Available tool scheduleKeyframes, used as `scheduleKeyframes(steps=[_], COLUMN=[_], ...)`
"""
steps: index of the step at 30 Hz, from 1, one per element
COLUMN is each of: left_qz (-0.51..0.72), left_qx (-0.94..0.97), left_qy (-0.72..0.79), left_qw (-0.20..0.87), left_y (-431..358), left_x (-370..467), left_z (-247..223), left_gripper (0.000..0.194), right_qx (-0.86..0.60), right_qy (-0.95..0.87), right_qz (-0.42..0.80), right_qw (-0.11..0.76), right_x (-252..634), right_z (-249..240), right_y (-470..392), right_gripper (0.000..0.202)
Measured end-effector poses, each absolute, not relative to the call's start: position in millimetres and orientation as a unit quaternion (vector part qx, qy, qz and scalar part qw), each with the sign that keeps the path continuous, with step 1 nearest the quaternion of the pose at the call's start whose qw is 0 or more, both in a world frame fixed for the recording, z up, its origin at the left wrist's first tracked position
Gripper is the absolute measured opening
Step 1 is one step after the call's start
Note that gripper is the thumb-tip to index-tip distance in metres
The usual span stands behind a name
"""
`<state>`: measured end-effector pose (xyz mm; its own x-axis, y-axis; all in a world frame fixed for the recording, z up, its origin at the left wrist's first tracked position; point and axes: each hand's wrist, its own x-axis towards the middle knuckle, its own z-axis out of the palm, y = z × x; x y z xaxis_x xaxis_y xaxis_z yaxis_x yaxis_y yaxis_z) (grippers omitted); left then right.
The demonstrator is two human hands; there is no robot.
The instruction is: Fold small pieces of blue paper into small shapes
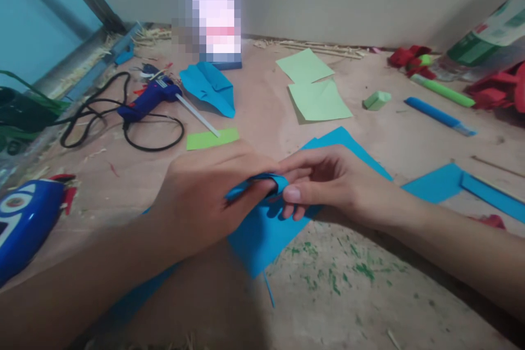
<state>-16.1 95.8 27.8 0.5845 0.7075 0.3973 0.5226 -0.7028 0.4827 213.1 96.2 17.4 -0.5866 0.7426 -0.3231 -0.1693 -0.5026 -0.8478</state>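
Note:
Between my two hands is a curled strip of blue paper (pixel 279 181), bent into a small loop. My left hand (pixel 209 191) is closed around it, with a finger inside the curl. My right hand (pixel 324 180) pinches the loop's right end between thumb and fingers. Below my hands lies a flat blue paper sheet (pixel 262 240), partly covered by them. A thin blue paper sliver (pixel 269 289) rests just in front of that sheet. The left end of the curled strip is hidden in my left palm.
A blue glue gun (pixel 150 99) with a looping black cord lies at back left. Pale green papers (pixel 309 79), a folded green piece (pixel 376 100) and blue (pixel 437 114) and green (pixel 445 91) markers lie farther back. A bottle (pixel 484 38) stands at right, a blue object (pixel 28 224) at left.

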Motion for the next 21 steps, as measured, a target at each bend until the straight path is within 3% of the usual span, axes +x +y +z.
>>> scheduleKeyframes(steps=[15, 21], left_qz=[0.314, 0.357], left_qx=[0.852, 0.8], left_qy=[0.379, 0.442], left_qw=[0.179, 0.191], left_y=[90.3, 90.6], left_x=[-12.8, -12.5], left_z=[31.8, 30.0], left_gripper=[0.016, 0.004], right_qx=[-0.33, -0.335], right_qy=[-0.414, -0.414], right_qz=[0.8, 0.797], right_qw=[0.283, 0.286], right_x=[215.6, 216.3], right_z=[14.9, 14.1], right_y=[97.3, 97.4], right_gripper=[0.031, 0.032])
